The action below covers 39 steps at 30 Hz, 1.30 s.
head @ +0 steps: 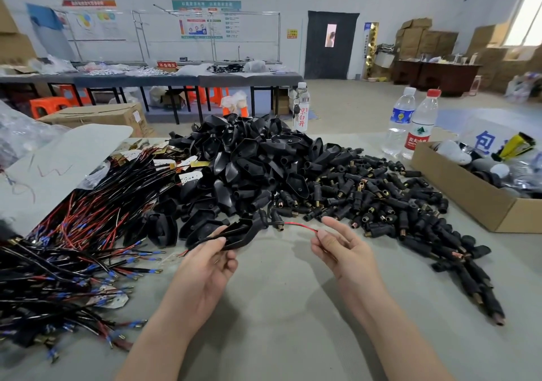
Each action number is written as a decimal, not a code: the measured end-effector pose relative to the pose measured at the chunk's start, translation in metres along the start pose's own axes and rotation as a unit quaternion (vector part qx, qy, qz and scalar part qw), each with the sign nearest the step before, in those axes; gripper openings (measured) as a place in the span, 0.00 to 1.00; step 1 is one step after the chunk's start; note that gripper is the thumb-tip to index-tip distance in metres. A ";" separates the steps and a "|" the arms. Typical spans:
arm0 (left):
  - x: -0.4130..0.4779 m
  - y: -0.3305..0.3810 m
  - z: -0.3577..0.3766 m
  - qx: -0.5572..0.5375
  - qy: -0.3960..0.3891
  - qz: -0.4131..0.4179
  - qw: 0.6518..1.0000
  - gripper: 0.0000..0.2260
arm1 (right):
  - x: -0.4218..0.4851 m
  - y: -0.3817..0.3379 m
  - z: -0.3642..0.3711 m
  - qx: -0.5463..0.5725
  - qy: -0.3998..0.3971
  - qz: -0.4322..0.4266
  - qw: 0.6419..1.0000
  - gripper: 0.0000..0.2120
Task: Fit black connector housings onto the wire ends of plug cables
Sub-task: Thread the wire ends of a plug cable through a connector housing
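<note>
Beyond both hands, a heap of black plastic connector housings (252, 157) is lying on the grey table (278, 307). The left hand (205, 266) is gripping one black shell-shaped housing (240, 231) with curled fingers; the right hand (343, 248), to its right, is pinching the thin red wire (299, 225) emerging from it.

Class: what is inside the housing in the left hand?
A red wire exits the housing at its narrow end, pinched by the right hand; dark wires trail from the wide end. The inside is hidden.

"京白开" on bottle (302, 111); "不合格区" on sign (167, 64)
</note>
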<state>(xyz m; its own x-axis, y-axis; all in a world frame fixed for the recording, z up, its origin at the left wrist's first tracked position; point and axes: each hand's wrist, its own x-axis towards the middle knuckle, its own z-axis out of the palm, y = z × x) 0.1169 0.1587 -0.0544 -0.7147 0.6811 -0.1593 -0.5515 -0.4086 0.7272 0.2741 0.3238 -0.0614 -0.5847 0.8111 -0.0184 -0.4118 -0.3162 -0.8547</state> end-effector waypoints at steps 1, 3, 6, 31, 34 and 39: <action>0.001 0.001 -0.001 -0.006 0.008 0.000 1.000 0.07 | 0.001 -0.003 -0.002 0.015 0.009 -0.003 1.000 0.12; 0.002 0.003 -0.004 -0.014 0.021 0.001 1.000 0.06 | 0.003 -0.009 -0.008 0.053 0.031 -0.009 0.998 0.11; 0.002 0.003 -0.005 -0.013 0.023 -0.006 1.000 0.04 | 0.006 -0.018 -0.017 0.121 0.073 -0.008 0.990 0.11; -0.002 -0.015 0.000 0.234 -0.011 0.071 0.970 0.17 | -0.011 0.010 0.017 0.036 -0.041 0.104 0.993 0.16; -0.003 -0.018 -0.002 0.279 -0.026 0.080 0.957 0.15 | -0.019 0.016 0.025 -0.063 -0.069 0.085 0.992 0.11; -0.003 -0.020 -0.004 0.297 -0.039 0.077 0.951 0.13 | -0.021 0.015 0.025 -0.056 -0.051 0.082 0.994 0.06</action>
<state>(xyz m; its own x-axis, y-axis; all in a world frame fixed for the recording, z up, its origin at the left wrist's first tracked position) 0.1285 0.1626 -0.0712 -0.7198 0.6940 0.0128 -0.0861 -0.1076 0.9905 0.2623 0.2895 -0.0610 -0.7074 0.6975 -0.1144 -0.2277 -0.3780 -0.8974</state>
